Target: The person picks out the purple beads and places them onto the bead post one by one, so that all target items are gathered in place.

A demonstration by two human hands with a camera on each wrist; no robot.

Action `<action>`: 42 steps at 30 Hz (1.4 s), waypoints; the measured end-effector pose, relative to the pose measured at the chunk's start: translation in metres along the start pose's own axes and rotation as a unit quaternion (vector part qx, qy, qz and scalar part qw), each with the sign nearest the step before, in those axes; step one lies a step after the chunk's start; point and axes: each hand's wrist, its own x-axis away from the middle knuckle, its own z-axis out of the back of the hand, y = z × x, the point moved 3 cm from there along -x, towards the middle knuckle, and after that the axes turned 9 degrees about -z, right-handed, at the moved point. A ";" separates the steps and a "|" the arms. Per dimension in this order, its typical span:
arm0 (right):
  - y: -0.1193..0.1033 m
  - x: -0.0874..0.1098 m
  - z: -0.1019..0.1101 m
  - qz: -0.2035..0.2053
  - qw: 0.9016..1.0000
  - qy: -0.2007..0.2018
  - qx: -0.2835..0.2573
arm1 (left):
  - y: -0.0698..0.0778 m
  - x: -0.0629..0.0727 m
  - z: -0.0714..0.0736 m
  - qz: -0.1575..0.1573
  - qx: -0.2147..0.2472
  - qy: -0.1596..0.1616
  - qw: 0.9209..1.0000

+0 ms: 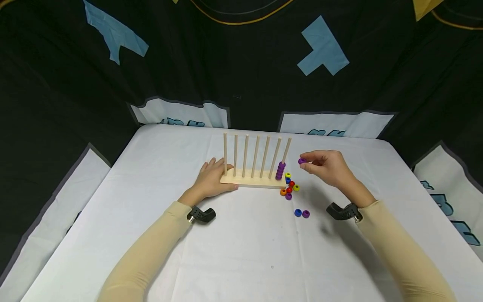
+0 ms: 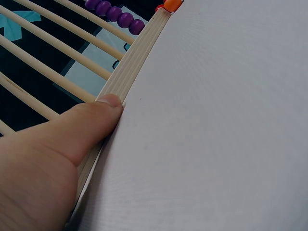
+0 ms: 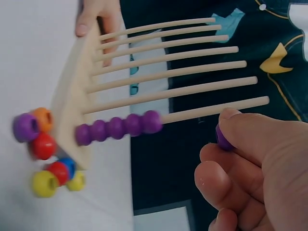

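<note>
Right of center in the frame, a right hand (image 1: 328,167) is pinching a purple bead (image 1: 302,161) between thumb and fingers near the rightmost peg (image 1: 287,149), a fingertip grip seemingly suiting so small a piece. At center, the left hand (image 1: 212,178) is clasping the left end of a wooden rack (image 1: 253,180), thumb along its front edge, likely to keep it steady. Five purple beads (image 1: 280,171) are sitting stacked on that peg; loose beads (image 1: 289,190) are lying on the counter (image 1: 234,247) by the rack's right corner, apparently for easy reach.
</note>
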 end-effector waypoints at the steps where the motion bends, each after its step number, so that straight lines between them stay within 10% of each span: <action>1: -0.003 -0.001 0.003 0.002 1.000 0.001 0.001 | 0.000 0.000 0.000 0.000 -0.001 0.000 1.000; 42: -0.057 -0.044 0.025 -0.013 1.000 -0.008 0.003 | -0.001 -0.001 -0.001 -0.002 0.001 0.005 1.000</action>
